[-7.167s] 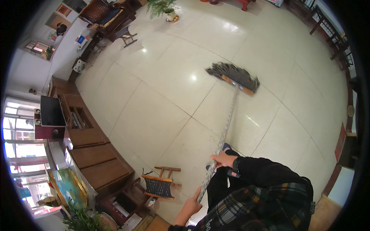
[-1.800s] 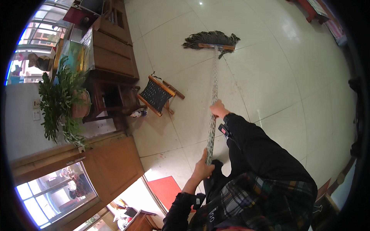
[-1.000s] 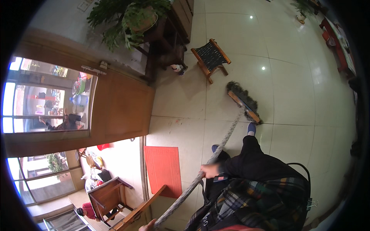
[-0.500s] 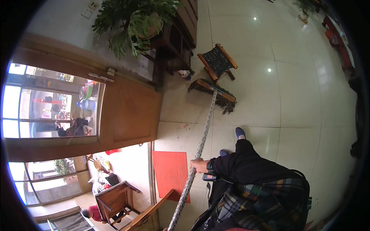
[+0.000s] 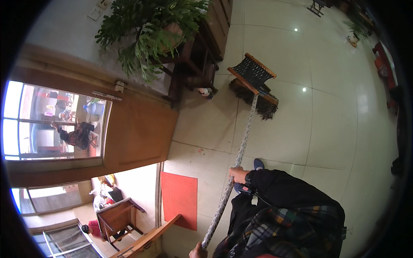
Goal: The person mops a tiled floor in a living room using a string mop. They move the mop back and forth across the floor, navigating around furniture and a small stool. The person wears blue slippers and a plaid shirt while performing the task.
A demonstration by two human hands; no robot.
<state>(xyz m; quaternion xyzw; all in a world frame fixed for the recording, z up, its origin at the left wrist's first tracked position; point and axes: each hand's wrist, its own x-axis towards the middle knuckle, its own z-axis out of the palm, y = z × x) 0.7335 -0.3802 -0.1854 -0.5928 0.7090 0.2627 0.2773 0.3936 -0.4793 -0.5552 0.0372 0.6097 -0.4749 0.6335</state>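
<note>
A floor mop runs diagonally across the view, with a grey-and-white patterned handle (image 5: pixel 241 148) and a wooden head carrying shaggy dark strands (image 5: pixel 268 111). My right hand (image 5: pixel 238 174) is wrapped round the middle of the handle. Lower down, at the bottom edge, my left hand (image 5: pixel 198 250) grips the handle's near end and is partly cut off. The mop head lies on the tiles against a small folding stool (image 5: pixel 251 71) with a black woven seat and wooden bars. The stool's near bar overlaps part of the mop head.
Left of the stool stands dark wooden furniture (image 5: pixel 186 60) with a leafy potted plant (image 5: pixel 148 38). A brown door (image 5: pixel 140 129) stands on the left. A red mat (image 5: pixel 180 200) lies by the doorway; beyond it is a wooden table (image 5: pixel 118 219) and a person in red (image 5: pixel 94 228).
The mop head has been pushed away and to the right, up against the stool, which sits at a different angle. My left hand has come into view; my view has turned slightly.
</note>
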